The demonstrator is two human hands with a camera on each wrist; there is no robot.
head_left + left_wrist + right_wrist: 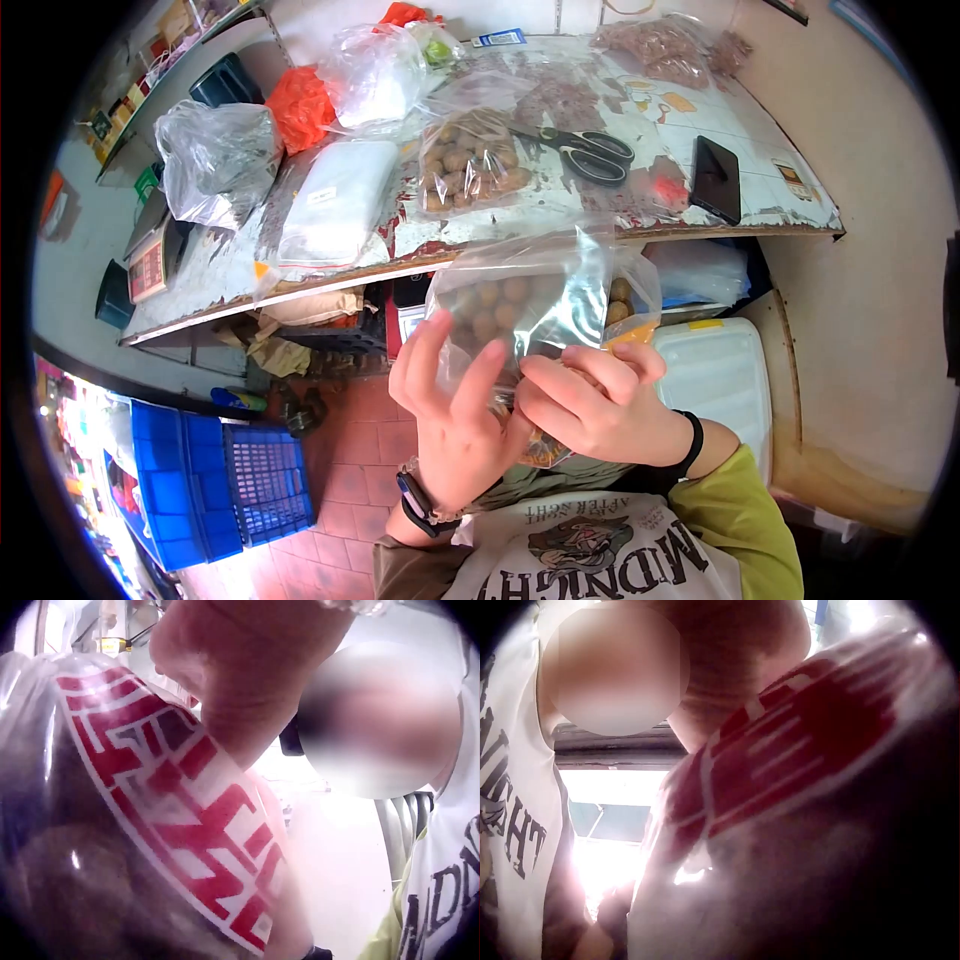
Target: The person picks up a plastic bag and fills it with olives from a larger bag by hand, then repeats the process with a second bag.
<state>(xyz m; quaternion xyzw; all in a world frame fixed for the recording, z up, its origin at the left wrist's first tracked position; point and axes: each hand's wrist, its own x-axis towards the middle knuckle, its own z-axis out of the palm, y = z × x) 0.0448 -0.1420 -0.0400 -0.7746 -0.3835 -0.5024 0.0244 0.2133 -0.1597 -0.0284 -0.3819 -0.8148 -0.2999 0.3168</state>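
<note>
A clear plastic bag (515,300) with several round brown nut-like pieces inside is held up in front of the chest. My left hand (455,400) grips its near edge from the left, two fingers rising over the plastic and the thumb close to the other hand. My right hand (590,405) pinches that same edge, its fingers bent over it. Red printed characters show on the bag (180,817) in the left wrist view. The right wrist view shows red print on the bag (795,750) too, close and blurred.
On the worn table lie another bag of brown pieces (465,160), black-handled scissors (590,158), a phone (716,180) and a stack of clear bags (340,200). A scale (155,262) stands at the left. Blue crates (190,485) sit on the floor; a white lidded box (712,385) is at right.
</note>
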